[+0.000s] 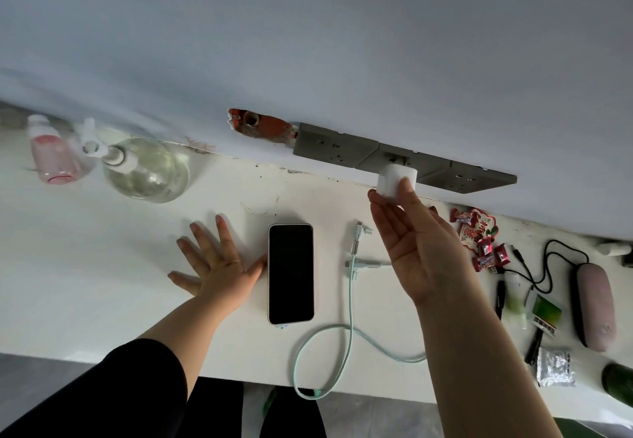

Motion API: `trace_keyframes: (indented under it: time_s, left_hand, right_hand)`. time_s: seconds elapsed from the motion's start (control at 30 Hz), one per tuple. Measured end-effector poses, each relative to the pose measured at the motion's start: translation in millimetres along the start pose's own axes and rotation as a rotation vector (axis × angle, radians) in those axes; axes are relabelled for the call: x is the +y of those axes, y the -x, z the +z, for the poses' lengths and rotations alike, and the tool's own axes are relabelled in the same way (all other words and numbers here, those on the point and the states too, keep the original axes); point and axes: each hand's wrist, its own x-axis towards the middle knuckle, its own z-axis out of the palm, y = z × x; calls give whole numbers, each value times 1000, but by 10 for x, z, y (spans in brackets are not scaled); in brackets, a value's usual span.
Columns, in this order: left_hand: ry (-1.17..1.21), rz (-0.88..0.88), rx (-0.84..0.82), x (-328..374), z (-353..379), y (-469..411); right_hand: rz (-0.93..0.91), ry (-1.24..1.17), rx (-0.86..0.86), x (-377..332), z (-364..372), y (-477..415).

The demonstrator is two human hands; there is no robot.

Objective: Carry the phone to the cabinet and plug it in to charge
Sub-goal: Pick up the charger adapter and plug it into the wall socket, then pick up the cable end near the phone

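Phone (290,273) flat between left hand (219,263) and right hand (416,249); thumb touching

Phone (290,274): glossy black glass face, pale smooth rim. Cabinet top (102,266): smooth white, slightly glossy. At 12 o'clock, socket plates (404,160): matt grey plastic. Cable (349,304): matt mint sheath. Charger block (394,177): smooth white plastic.

left arm (191,314): we see black sleeve pushed up
right arm (479,352): bare, no sleeve visible
legs: dark trousers, probably
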Motion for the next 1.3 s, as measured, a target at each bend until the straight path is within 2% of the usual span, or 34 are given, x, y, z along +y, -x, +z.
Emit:
trace_keyframes:
  time_s: [0.83, 0.93, 1.03, 1.1, 1.2, 1.3]
  left_hand:
    - [9, 2, 13, -11, 13, -15]
    - [9, 0, 5, -10, 11, -19]
    - [-1, 2, 0, -11, 16, -24]
    - [1, 3, -2, -14, 17, -27]
    - [9, 11, 2, -24, 25, -34]
    - [18, 17, 5, -25, 21, -41]
  right_hand:
    - [4, 86, 34, -122, 66, -74]
    - [29, 121, -65, -96, -65, -118]
    - [141, 363, -150, -2, -354, -147]
    - [193, 638, -24, 195, -538, -212]
    - [27, 959, 246, 552, -652, -425]
    - [-85, 1120, 392, 780, -558, -631]
